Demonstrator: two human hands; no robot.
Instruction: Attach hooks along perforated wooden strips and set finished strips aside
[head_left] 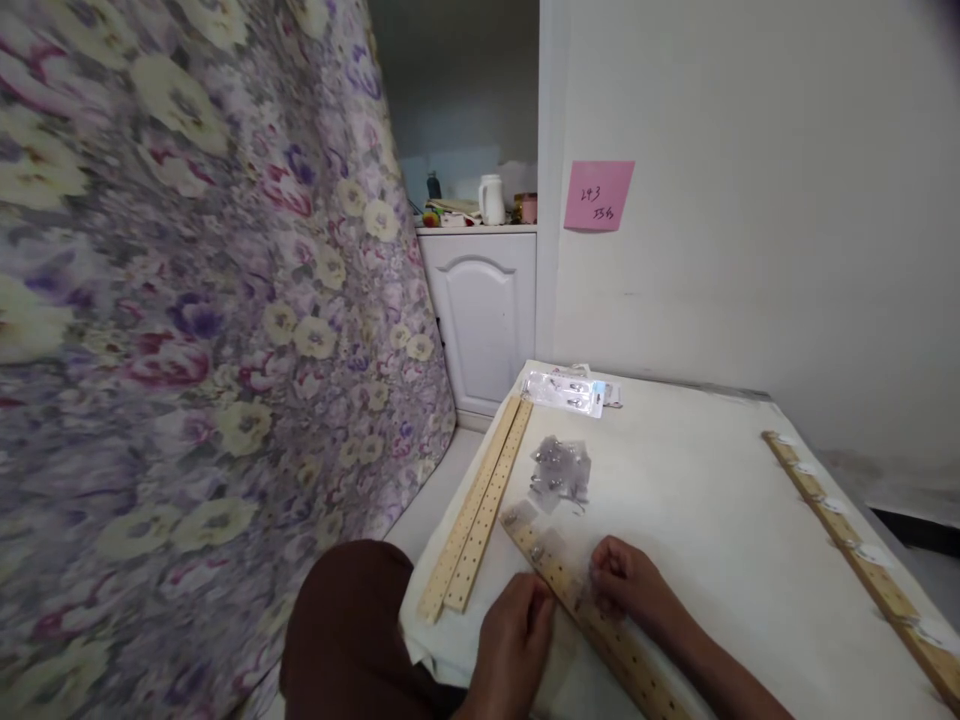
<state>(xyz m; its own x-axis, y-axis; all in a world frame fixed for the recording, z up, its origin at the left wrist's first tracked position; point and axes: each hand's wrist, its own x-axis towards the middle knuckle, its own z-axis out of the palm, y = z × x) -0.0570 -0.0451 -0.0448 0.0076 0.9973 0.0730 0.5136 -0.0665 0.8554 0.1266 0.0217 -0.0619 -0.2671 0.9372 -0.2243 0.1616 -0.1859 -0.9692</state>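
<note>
A wooden strip with rows of holes [621, 648] slants across the near part of the white-covered table. My left hand [514, 638] is closed at the strip's left edge, its fingertips partly hidden. On the right side of the strip, my right hand [626, 585] has its fingers curled in a pinch; a faint clear, plastic-like piece seems to show by the fingertips, too blurred to name. Small clear packets [546, 545] lie on the strip's far end. Just beyond is a pile of small clear bags [561, 468] with little metal pieces inside.
Two more perforated wooden strips [480, 510] lie along the table's left side. Clear packaging [566, 393] sits at the far edge. A wooden strip carrying white pieces [847, 540] runs along the right edge. A floral curtain [225, 300] hangs at left, and a brown-clothed knee [345, 620] is beside the table.
</note>
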